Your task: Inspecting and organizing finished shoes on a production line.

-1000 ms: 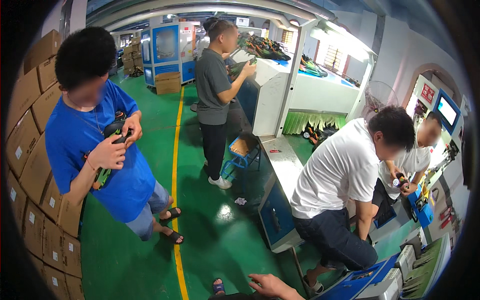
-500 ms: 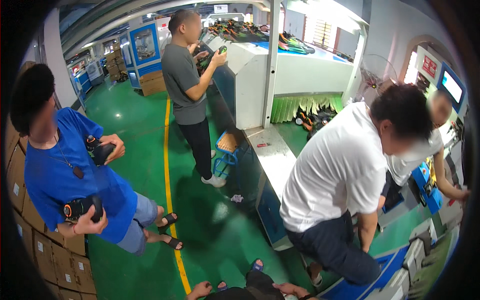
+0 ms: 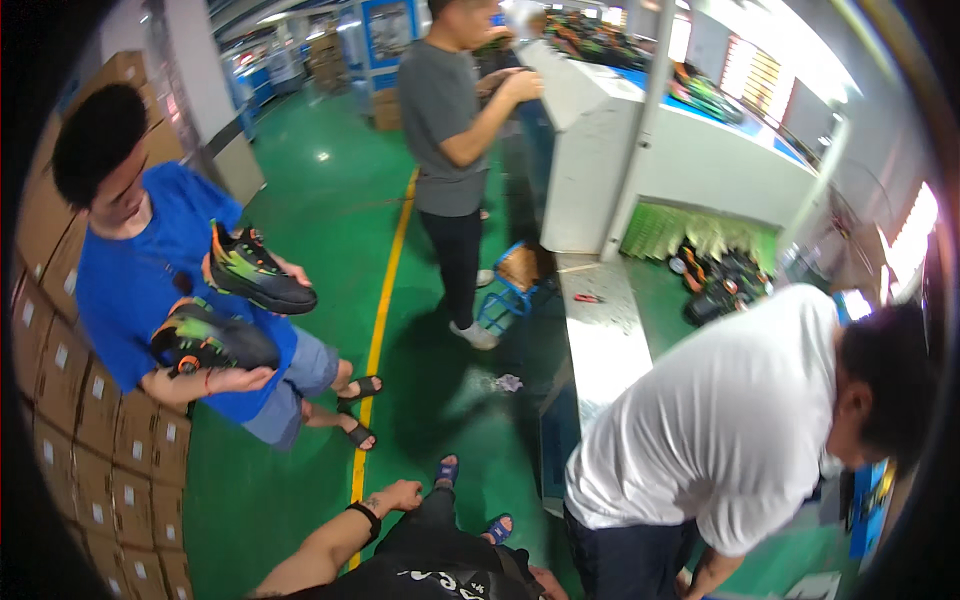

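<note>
The left hand (image 3: 405,495) is hanging in the lower centre of the frame near the dark trousers (image 3: 425,530), its fingers loosely curling; I cannot tell whether they are pinching anything. The right hand (image 3: 547,582) is showing only partly at the bottom edge, so its state I cannot tell. Two blue sandals (image 3: 498,528) are resting on the green floor (image 3: 270,500), lower centre. At lower right, a person in white (image 3: 700,420) is bending forward; just above, a red tool (image 3: 588,298) is lying on the bench (image 3: 610,345). At left, a person in blue (image 3: 130,260) is holding two dark shoes (image 3: 260,285) before stacked cartons (image 3: 95,430).
</note>
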A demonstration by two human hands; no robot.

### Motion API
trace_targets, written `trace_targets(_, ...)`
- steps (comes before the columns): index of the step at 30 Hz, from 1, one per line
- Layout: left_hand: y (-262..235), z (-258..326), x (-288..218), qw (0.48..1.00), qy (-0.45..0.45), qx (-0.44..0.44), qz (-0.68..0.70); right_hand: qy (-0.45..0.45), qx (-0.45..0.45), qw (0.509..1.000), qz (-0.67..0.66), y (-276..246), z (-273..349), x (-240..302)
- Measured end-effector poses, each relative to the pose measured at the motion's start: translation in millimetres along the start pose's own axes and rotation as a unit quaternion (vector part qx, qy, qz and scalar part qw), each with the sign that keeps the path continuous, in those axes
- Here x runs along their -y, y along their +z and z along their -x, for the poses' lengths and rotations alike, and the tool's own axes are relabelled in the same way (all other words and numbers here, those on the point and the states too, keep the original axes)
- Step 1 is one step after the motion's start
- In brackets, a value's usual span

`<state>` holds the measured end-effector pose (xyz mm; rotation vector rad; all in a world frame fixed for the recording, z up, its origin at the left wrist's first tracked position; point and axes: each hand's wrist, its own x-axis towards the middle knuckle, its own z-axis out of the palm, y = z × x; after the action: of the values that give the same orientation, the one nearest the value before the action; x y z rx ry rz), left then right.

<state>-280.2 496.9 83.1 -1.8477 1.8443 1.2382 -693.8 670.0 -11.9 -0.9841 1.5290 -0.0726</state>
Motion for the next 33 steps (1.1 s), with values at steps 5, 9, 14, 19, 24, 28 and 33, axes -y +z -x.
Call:
trace_targets(5, -8, -23, 24, 0.994, -0.043, 0.096, 0.009, 0.021, -0.009, 0.999, 0.035, -9, -23, 15)
trace_targets(9, -36, -82, 41, 0.996, -0.042, 0.030, 0.066, -0.007, -0.045, 0.997, 0.055, -13, -48, 48)
trace_targets(14, -104, -143, 74, 0.996, -0.017, 0.072, 0.042, -0.018, -0.062, 0.985, 0.161, -37, -68, 136)
trace_targets(19, -163, -179, 69, 0.990, -0.017, -0.002, 0.138, 0.031, -0.134, 0.977, 0.166, -65, -79, 258)
trace_targets(24, -186, -204, 49, 0.993, 0.006, 0.016, 0.117, -0.018, -0.170, 0.981, 0.090, -101, -80, 351)
trace_targets(28, -187, -231, 39, 0.995, 0.025, 0.058, 0.072, -0.091, -0.162, 0.981, 0.062, -151, -101, 420)
trace_targets(33, -202, -278, 23, 0.992, 0.037, 0.116, 0.031, -0.225, -0.172, 0.949, -0.136, -239, -154, 497)
